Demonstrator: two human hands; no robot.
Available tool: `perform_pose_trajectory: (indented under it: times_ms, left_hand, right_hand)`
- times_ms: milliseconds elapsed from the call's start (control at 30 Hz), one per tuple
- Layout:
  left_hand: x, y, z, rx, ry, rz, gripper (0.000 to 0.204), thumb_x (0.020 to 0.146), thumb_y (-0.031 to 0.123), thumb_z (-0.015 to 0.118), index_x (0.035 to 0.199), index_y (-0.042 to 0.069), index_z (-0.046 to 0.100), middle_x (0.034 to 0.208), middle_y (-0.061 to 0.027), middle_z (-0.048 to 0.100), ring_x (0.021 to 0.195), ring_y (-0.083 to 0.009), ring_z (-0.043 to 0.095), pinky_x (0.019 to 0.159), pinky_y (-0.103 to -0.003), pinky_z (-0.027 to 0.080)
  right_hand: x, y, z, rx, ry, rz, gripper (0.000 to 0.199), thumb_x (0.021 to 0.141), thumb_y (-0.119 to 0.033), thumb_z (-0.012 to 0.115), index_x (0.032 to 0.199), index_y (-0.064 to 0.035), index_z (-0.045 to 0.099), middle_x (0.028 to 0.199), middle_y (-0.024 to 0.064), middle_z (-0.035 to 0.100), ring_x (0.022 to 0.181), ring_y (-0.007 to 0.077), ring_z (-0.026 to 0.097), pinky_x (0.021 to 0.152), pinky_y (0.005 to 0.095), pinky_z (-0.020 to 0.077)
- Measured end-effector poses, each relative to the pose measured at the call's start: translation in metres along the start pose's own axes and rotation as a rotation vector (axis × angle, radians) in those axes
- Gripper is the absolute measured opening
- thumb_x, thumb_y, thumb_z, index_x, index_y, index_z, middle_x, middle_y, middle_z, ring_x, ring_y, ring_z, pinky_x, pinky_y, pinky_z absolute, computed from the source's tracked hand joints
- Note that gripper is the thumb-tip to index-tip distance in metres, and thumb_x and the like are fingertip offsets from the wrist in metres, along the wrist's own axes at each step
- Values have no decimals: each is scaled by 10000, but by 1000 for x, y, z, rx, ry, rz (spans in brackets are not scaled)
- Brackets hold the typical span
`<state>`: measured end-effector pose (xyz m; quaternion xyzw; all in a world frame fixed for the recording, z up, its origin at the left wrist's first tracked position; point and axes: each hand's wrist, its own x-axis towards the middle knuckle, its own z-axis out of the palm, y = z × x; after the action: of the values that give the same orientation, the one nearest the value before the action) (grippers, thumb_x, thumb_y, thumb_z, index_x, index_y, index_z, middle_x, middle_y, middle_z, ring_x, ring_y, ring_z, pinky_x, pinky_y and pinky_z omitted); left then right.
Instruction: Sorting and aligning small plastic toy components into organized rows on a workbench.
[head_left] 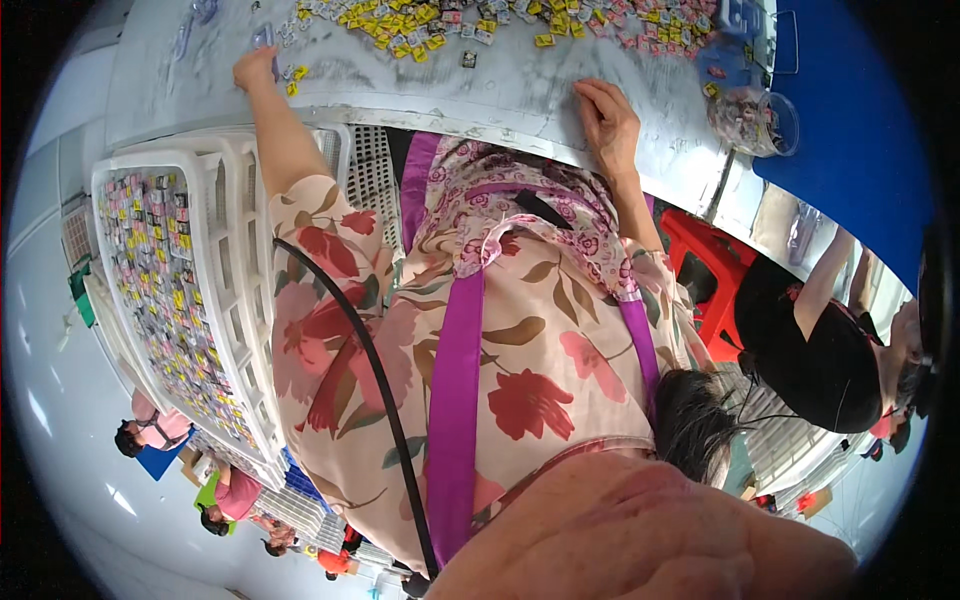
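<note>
At the far left of the table (500,115), my left hand (256,68) is closed round a small clear, bluish plastic piece (263,37). Its exact kind is too small to make out. Beside that hand lie a few small yellow-and-white squares (296,76). My right hand (608,122) rests on the near part of the tabletop, its fingers loosely stretched and holding nothing. Farther back, a wide spread of small yellow squares (400,25) and pink ones (655,28) covers the surface. One dark square (469,60) lies apart from them.
A clear round tub (776,124) of small pieces lies tilted at the right edge. White plastic trays (205,260) stand on my left, one filled with small squares. A red stool (700,265) and a co-worker in black (810,350) are to the right.
</note>
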<state>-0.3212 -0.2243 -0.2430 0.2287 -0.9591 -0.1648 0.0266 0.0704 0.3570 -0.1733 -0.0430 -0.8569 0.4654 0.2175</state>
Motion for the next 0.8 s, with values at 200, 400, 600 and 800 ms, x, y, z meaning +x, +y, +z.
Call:
perform_pose_trajectory:
  times_ms: [200, 400, 600, 800]
  left_hand:
    - [-17, 15, 0, -500, -100, -243, 501, 711, 451, 894, 990, 46, 798, 905, -130, 775, 845, -280, 751, 705, -350, 588]
    - [-27, 45, -15, -253, 39, -407, 330, 815, 292, 768, 964, -2, 785, 946, -174, 769, 891, -321, 759, 759, -396, 608]
    - [-64, 65, -19, 166, 237, -54, 358, 863, 308, 656, 982, -1, 790, 1049, -207, 763, 994, -344, 751, 839, -456, 601]
    - [-63, 46, -66, 536, 325, 81, 264, 886, 276, 658, 953, 74, 813, 992, -158, 780, 908, -343, 764, 750, -451, 609]
  right_hand:
    - [-3, 5, 0, -37, 9, -11, 208, 889, 17, 703, 1077, -51, 756, 1108, 95, 723, 857, 239, 710, 720, 310, 568]
    - [-4, 9, 4, -24, 14, -9, 221, 881, 19, 705, 1081, -59, 759, 1125, 92, 719, 884, 246, 717, 740, 313, 576]
    - [-3, 12, 7, -63, 25, -43, 201, 906, 13, 699, 1089, -49, 756, 1122, 78, 728, 839, 187, 705, 714, 279, 558]
    - [5, -1, 5, 28, -32, 11, 178, 901, -2, 697, 1061, -50, 760, 1100, 98, 729, 891, 254, 721, 752, 318, 573]
